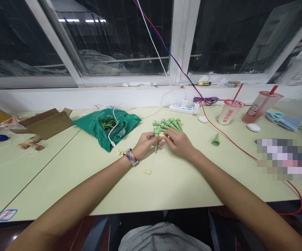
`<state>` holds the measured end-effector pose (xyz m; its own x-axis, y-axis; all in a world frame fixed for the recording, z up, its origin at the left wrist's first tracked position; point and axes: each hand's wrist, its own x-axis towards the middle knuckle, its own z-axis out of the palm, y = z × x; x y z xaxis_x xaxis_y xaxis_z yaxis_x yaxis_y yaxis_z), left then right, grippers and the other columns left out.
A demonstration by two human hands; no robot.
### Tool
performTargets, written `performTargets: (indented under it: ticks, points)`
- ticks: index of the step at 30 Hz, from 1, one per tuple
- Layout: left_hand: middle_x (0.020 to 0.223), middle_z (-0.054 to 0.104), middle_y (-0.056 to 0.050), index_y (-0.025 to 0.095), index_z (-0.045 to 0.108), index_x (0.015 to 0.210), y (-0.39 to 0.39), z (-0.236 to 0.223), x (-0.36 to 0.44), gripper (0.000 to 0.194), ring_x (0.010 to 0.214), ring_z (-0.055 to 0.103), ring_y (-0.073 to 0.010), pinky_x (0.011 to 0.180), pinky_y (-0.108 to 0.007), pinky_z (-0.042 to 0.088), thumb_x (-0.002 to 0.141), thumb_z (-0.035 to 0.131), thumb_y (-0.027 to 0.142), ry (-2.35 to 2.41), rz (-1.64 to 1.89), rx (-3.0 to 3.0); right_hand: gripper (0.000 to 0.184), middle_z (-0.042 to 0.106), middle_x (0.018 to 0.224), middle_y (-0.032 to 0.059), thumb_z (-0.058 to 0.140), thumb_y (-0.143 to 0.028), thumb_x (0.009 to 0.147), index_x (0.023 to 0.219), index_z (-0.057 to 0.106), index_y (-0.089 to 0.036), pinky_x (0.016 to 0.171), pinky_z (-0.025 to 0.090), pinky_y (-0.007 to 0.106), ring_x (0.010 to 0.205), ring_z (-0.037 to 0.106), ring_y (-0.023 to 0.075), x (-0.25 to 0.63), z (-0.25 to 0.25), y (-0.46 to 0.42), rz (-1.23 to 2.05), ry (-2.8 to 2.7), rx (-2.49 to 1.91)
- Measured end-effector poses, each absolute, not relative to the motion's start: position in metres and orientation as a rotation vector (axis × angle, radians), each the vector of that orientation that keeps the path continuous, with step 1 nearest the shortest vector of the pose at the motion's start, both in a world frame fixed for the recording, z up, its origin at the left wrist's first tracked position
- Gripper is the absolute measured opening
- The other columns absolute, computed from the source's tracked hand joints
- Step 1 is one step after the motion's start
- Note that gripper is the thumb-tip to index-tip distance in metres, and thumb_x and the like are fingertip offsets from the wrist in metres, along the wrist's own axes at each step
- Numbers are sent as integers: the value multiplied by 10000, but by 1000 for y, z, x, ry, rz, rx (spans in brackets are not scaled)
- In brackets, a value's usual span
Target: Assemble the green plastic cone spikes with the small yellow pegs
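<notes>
My left hand [145, 144] is closed round a green plastic spike [156, 131], its wide cap up and its point down. At the spike's side, the fingertips of my right hand [178, 141] pinch a small yellow nozzle [162, 135]; whether it sits in the spike I cannot tell. Just behind my hands lies a pile of similar green spikes [172, 122], partly hidden by my right hand. A loose yellow nozzle [147, 172] rests on the table in front, and more yellow pieces [119, 152] lie beside my left wrist.
An open green plastic bag [93, 127] with green parts inside stands at left, a white cable across it. A green cone [216, 139] lies to the right. Farther right are two drink cups [229, 113] and a red cable [231, 139]. A power strip [183, 108] sits by the window.
</notes>
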<state>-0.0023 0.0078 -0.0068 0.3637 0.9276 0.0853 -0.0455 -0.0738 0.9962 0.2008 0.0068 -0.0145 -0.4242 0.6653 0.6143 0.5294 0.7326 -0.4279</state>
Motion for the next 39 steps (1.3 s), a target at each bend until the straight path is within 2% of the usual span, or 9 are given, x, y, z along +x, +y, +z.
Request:
performTargets:
  ticks: [6, 11, 14, 17, 21, 24, 28, 34, 39]
  points:
    - [750, 708, -59, 141, 710, 895, 5, -11, 1, 358, 673, 644, -170, 688, -304, 515, 820, 781, 484, 893, 1066, 1600, 388, 501, 586, -24, 462, -558, 1031, 803, 512, -248, 553, 407, 316, 515, 469, 159, 191, -22, 8, 1056, -1783, -900]
    - [741, 696, -39, 162, 714, 864, 2, -11, -4, 239, 683, 615, -164, 688, -278, 476, 877, 709, 401, 1057, 1101, 1929, 468, 314, 543, -77, 602, -601, 904, 681, 407, -238, 418, 203, 247, 404, 309, 88, 182, -23, 13, 1597, -1412, -851]
    - [701, 656, -14, 178, 707, 796, 0, -8, -6, 196, 668, 566, -148, 688, -267, 448, 870, 709, 359, 1131, 1155, 2071, 459, 278, 539, -91, 619, -563, 890, 661, 398, -233, 412, 223, 235, 397, 297, 76, 180, -20, 14, 1736, -1339, -864]
    - [709, 668, -21, 169, 715, 836, 1, -7, -6, 217, 667, 589, -154, 687, -276, 465, 861, 720, 385, 1081, 1131, 1928, 420, 382, 545, -63, 543, -550, 953, 701, 461, -225, 437, 329, 252, 426, 401, 103, 180, -18, 11, 1555, -1443, -950]
    - [760, 713, -65, 138, 711, 819, 9, -7, -7, 302, 681, 646, -171, 689, -299, 508, 794, 792, 428, 910, 1017, 1486, 292, 623, 757, 2, 455, -487, 1037, 918, 530, -231, 579, 447, 296, 594, 568, 160, 183, -15, 2, 892, -1782, -1020]
    - [723, 708, -73, 132, 704, 736, 13, -5, -10, 271, 676, 650, -163, 701, -292, 509, 745, 834, 369, 854, 953, 1293, 175, 698, 981, 61, 469, -393, 1054, 1077, 543, -236, 648, 427, 310, 771, 626, 203, 187, -12, -3, 390, -2092, -994]
    - [709, 698, -69, 118, 749, 782, 14, -1, -13, 241, 653, 632, -150, 676, -279, 493, 747, 840, 339, 802, 878, 1227, 243, 686, 1015, 108, 363, -343, 1096, 1041, 562, -213, 615, 362, 318, 779, 620, 217, 190, -12, 0, 25, -2229, -991]
    - [716, 685, -63, 122, 731, 748, 8, 1, -7, 277, 656, 606, -138, 660, -268, 476, 736, 856, 368, 786, 897, 1229, 262, 662, 935, 91, 354, -313, 1091, 951, 556, -219, 633, 362, 320, 756, 594, 210, 193, -12, 1, 52, -2202, -965]
    - [760, 721, -74, 139, 715, 791, 5, -2, -3, 311, 720, 642, -169, 710, -285, 495, 791, 819, 433, 880, 988, 1469, 377, 592, 761, 29, 383, -459, 1074, 788, 488, -237, 651, 403, 307, 705, 529, 187, 184, -15, 1, 599, -1931, -960]
